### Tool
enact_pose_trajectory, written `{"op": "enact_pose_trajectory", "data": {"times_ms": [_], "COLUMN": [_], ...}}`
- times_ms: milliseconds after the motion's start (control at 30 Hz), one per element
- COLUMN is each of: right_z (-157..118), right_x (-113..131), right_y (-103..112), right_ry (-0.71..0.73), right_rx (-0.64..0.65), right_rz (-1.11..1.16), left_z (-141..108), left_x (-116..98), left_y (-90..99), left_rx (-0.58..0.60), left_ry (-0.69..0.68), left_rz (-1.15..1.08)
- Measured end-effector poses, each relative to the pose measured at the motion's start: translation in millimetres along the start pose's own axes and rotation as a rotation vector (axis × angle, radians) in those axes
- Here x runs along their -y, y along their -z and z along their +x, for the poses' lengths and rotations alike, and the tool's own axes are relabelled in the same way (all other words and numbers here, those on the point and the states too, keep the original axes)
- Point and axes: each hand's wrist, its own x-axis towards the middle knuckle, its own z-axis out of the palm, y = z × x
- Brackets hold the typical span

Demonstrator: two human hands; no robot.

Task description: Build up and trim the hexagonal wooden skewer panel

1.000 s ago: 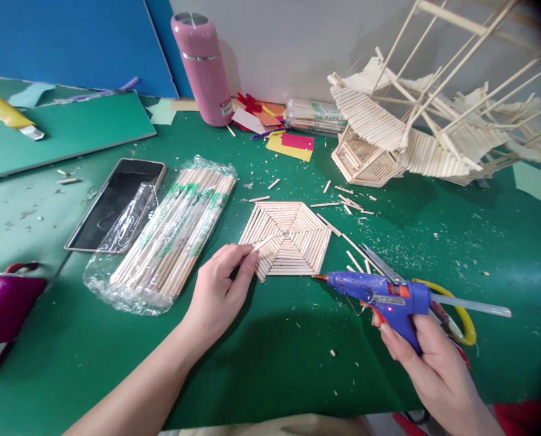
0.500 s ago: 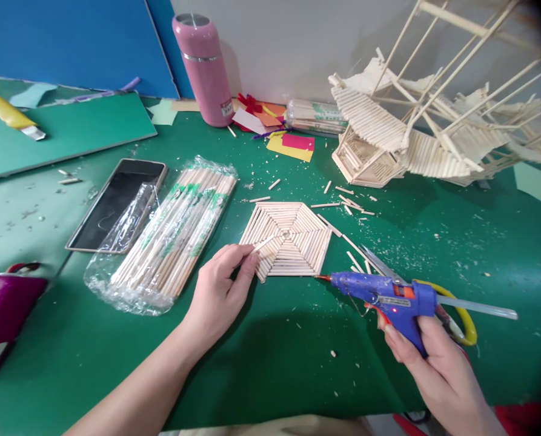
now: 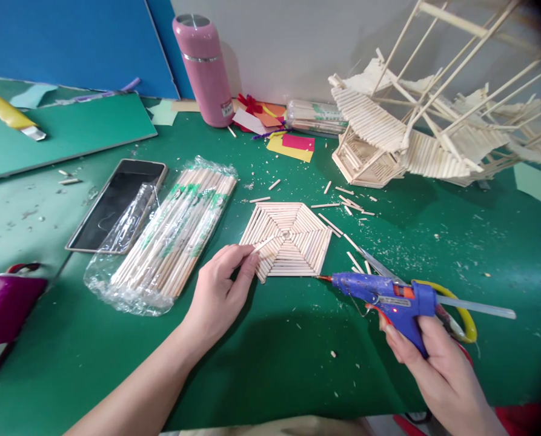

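Note:
A hexagonal panel of wooden sticks [image 3: 292, 260], laid in rings like a spider web, lies flat on the table. At its left corner my left hand [image 3: 227, 284] is closed, thumb and forefinger pinching a short wooden stick [image 3: 265, 244] that slants over the panel. My right hand [image 3: 438, 363] grips a blue hot glue gun [image 3: 379, 289] by its handle. The gun's nozzle is at the panel's lower right corner, and a clear glue stick [image 3: 479, 306] juts from its back. Behind the gun lie scissors [image 3: 469, 324] with yellow-lined handles, partly hidden.
Bagged sticks [image 3: 174, 236] and a phone [image 3: 127, 200] lie left of the panel. A pink flask [image 3: 206, 79] stands behind, near coloured paper [image 3: 291, 148]. A stick-built model [image 3: 388, 130] fills the back right. Stick offcuts [image 3: 349, 203] are scattered about; a yellow cutter [image 3: 9, 112] lies far left.
Almost nothing differs. The glue stick behind the gun sits very slightly further in, and the gun has shifted a tiny bit. My left hand stays in place.

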Motion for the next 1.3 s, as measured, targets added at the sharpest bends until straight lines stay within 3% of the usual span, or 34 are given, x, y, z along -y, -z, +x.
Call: {"op": "enact_pose_trajectory", "data": {"times_ms": [600,867,967,1100,1200,1300], "right_z": [1.5,10.5,20.8,53.5,87.3,113.2], "right_x": [0.1,16.0,15.2,-5.9,-36.2,-62.4], "right_y": [2.0,2.1,12.4,41.6,65.8,81.0], "right_ry": [-0.019,-0.003,-0.028,-0.138,-0.134,-0.141], "right_rx": [0.005,-0.032,-0.11,-0.235,-0.301,-0.284], "right_rz": [0.029,0.154,0.181,0.114,-0.135,-0.243], "left_z": [-0.4,-0.1,0.3,0.5,-0.4,-2.0], "left_x": [-1.0,-1.1,-0.9,-0.7,0.3,1.4], "left_y": [-1.1,-1.1,-1.1,-1.0,-0.7,0.2], "left_rx": [-0.014,-0.015,-0.012,-0.01,-0.026,-0.095], "left_ry": [-0.001,-0.007,-0.01,-0.012,-0.043,-0.144], "left_rz": [-0.015,-0.023,-0.025,-0.029,-0.03,-0.002]}}
